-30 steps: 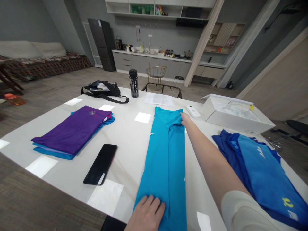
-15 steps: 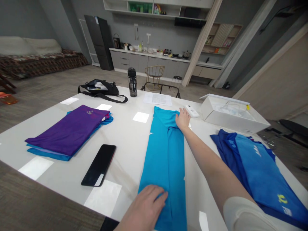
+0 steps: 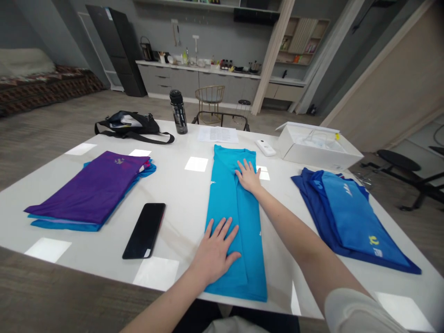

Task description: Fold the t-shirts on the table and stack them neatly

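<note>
A light-blue shirt (image 3: pixel 227 194), folded into a long narrow strip, lies flat on the white table in front of me. My left hand (image 3: pixel 215 252) rests on its near part, palm down with the fingers spread. Farther up, near the collar end, my right hand (image 3: pixel 248 175) lies flat on the strip's right side, fingers apart. Neither hand grips the cloth. Left of the shirt, a black phone (image 3: pixel 144 230) lies on the table. A stack of folded shirts with a purple shirt (image 3: pixel 93 187) on top sits at the far left.
Folded blue shirts (image 3: pixel 350 208) lie at the right, before an open white box (image 3: pixel 312 152). Along the back are a black waist bag (image 3: pixel 128 125), a dark bottle (image 3: pixel 178 113), a printed sheet (image 3: pixel 218 134) and a small white device (image 3: pixel 266 148). A chair (image 3: pixel 222 121) stands behind the table.
My right hand has moved from the shirt's far right corner inward and nearer, onto the cloth. My left hand has slid slightly away from me and its fingers have spread. The camera view has shifted.
</note>
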`<move>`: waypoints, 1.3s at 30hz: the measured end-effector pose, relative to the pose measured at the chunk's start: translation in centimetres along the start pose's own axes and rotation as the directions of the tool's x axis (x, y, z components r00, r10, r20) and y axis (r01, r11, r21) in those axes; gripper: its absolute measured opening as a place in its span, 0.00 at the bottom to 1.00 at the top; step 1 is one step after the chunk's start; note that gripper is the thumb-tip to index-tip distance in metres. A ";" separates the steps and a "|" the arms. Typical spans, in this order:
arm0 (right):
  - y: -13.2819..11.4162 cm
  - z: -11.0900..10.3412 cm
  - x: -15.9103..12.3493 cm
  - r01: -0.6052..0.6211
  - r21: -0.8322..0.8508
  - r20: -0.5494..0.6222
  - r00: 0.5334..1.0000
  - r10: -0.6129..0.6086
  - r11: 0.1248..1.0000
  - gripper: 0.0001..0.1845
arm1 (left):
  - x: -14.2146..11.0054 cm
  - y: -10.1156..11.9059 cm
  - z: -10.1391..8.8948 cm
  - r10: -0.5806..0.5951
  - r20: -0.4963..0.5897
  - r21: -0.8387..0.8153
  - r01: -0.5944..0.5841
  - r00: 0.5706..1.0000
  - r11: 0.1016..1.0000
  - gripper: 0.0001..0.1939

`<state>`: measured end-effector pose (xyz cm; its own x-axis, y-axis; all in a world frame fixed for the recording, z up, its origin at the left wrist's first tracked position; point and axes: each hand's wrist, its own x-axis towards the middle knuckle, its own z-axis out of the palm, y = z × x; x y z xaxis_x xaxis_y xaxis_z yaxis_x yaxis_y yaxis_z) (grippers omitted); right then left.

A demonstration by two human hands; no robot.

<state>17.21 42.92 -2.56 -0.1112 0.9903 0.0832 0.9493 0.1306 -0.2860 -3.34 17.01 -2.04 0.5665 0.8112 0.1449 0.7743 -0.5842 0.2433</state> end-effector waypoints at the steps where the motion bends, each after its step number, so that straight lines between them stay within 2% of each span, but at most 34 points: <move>1: -0.4 -0.1 -1.1 0.017 -0.004 -0.006 1.000 -0.017 1.000 0.32 | -0.1 0.1 -0.1 0.012 0.003 -0.003 -0.012 1.000 1.000 0.36; 5: -2.2 0.2 -5.9 0.034 -0.016 0.133 0.991 -0.031 0.999 0.33 | -0.3 0.3 0.1 0.039 0.022 -0.022 -0.038 0.999 0.999 0.35; 10: -3.8 0.8 -12.1 0.108 -0.048 0.107 0.989 -0.103 0.993 0.33 | -0.3 0.3 0.9 0.037 0.019 0.002 -0.037 0.999 0.999 0.33; 18: -3.8 0.4 -19.9 0.198 -0.037 0.104 0.976 -0.193 0.980 0.31 | -1.6 -0.1 1.3 0.089 0.046 0.011 -0.090 0.995 0.996 0.31; 24: -3.9 0.5 -22.6 0.210 -0.028 0.032 0.977 -0.209 0.977 0.28 | -2.9 -0.1 1.2 0.102 0.027 0.010 -0.102 0.994 0.995 0.30; 30: -4.4 0.4 -24.4 0.181 -0.029 0.004 0.983 -0.181 0.983 0.28 | -2.9 0.0 1.6 0.060 -0.031 0.022 -0.060 0.998 0.998 0.33; 39: -4.5 -0.4 -28.5 0.228 -0.019 0.067 0.972 -0.226 0.973 0.29 | -3.2 0.3 1.6 0.051 0.009 0.082 -0.051 0.999 0.995 0.33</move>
<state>16.25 14.08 -3.30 -0.3426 0.9360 0.0811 0.9045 0.3520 -0.2410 -4.49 14.18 -3.96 0.6077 0.7802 0.1483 0.7646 -0.6253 0.1564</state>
